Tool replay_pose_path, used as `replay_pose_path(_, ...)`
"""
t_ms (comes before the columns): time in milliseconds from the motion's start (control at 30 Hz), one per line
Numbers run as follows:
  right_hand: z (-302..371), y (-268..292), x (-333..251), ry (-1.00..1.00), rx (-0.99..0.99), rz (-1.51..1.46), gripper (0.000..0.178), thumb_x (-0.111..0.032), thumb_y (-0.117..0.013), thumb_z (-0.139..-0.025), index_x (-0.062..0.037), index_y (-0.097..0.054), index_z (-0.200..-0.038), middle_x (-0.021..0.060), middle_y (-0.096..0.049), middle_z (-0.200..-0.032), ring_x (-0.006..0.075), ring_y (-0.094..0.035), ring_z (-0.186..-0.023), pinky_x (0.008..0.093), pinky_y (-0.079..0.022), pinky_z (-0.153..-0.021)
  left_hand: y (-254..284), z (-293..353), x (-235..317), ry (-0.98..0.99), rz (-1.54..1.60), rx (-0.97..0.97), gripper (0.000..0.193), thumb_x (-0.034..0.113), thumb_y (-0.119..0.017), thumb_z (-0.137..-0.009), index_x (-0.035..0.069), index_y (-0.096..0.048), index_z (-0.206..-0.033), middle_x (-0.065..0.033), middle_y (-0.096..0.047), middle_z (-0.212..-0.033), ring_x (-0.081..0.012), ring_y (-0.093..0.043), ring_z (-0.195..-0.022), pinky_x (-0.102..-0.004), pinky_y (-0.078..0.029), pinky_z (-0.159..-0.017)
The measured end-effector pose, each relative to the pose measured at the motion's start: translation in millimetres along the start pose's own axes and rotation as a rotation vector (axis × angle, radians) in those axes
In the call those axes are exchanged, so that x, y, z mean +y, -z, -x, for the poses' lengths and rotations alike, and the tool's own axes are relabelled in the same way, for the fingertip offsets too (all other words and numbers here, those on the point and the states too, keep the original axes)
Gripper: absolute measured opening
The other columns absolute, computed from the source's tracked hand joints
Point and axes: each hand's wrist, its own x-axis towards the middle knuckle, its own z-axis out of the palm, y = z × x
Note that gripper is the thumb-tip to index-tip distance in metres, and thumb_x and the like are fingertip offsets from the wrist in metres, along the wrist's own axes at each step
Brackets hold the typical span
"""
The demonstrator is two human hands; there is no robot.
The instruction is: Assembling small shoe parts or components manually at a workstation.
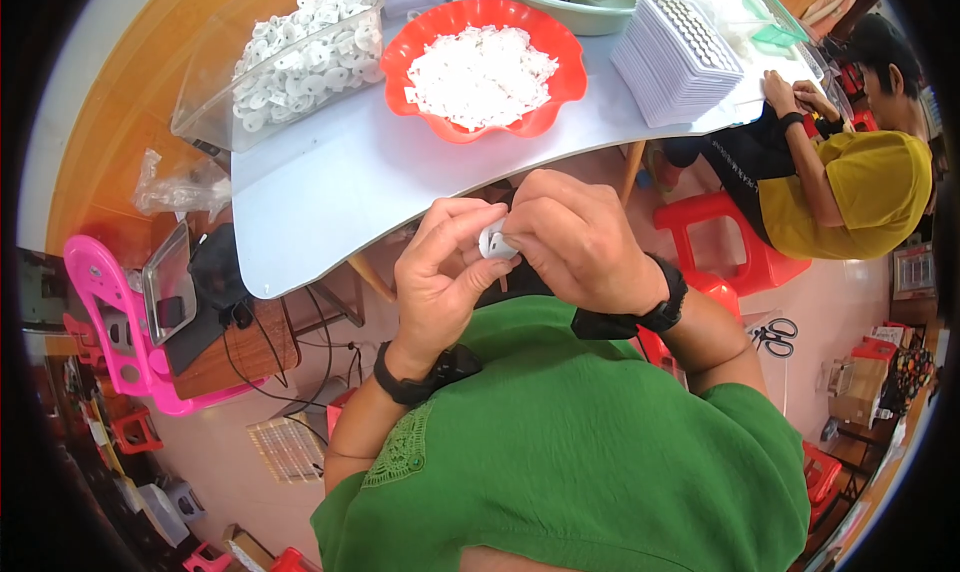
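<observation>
Both hands meet in front of me, just off the table's near edge. My left hand (448, 272) pinches a small white round plastic piece (494, 242) with a slot in it. The fingers of my right hand (575, 237) close on the same piece from the other side; whether they hold a second small part is hidden. Beyond my hands, a red scalloped bowl (567, 60) full of small white plastic bits stands on the table. Left of it, a clear plastic bin (215, 97) holds many white round pieces with holes.
The pale blue table (330, 187) bears a stack of white trays (665, 67) and a large pale basin (570, 14). At the right, a person in a yellow top (845, 187) works beside a red stool (715, 232). A pink chair (110, 312) stands left; black scissors (778, 337) lie at right.
</observation>
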Motion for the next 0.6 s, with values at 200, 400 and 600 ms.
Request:
replay_pose_path(200,6.0,-5.4,-0.6,-0.016,0.031,0.061,0.017,0.002,-0.065,-0.067,0.0002,-0.055,-0.08,0.0099,-0.052,-0.076,0.0249,-0.055,-0.063,0.0338,-0.044,-0.051,-1.2,-0.6,1.9,0.004,0.017,0.001,0.039,-0.01,-0.061,-0.082,-0.005,-0.055,-0.12,-0.0108,-0.046,-0.117,-0.0189,-0.057,-0.101,-0.0313,-0.056,-0.087)
replay_pose_path(400,7.9,-13.3,7.1,0.083,0.079,0.127,0.018,-0.003,-0.062,-0.064,-0.0028,-0.047,-0.073,0.0085,-0.043,-0.069,0.0239,-0.049,-0.057,0.0338,-0.04,-0.046,3.4,1.8,-2.0,0.035,-0.022,-0.021,0.042,-0.01,-0.061,-0.082,-0.005,-0.053,-0.123,-0.0108,-0.045,-0.118,-0.0204,-0.057,-0.104,-0.032,-0.056,-0.087)
replay_pose_path(600,7.1,-12.9,8.0,0.086,0.052,0.165,0.019,-0.003,-0.061,-0.065,-0.0023,-0.045,-0.074,0.0094,-0.042,-0.07,0.0242,-0.048,-0.057,0.0341,-0.04,-0.045,4.7,0.6,-5.5,0.058,-0.001,-0.001,0.042,-0.007,-0.062,-0.083,-0.007,-0.051,-0.124,-0.0101,-0.047,-0.115,-0.0204,-0.059,-0.102,-0.0314,-0.057,-0.084)
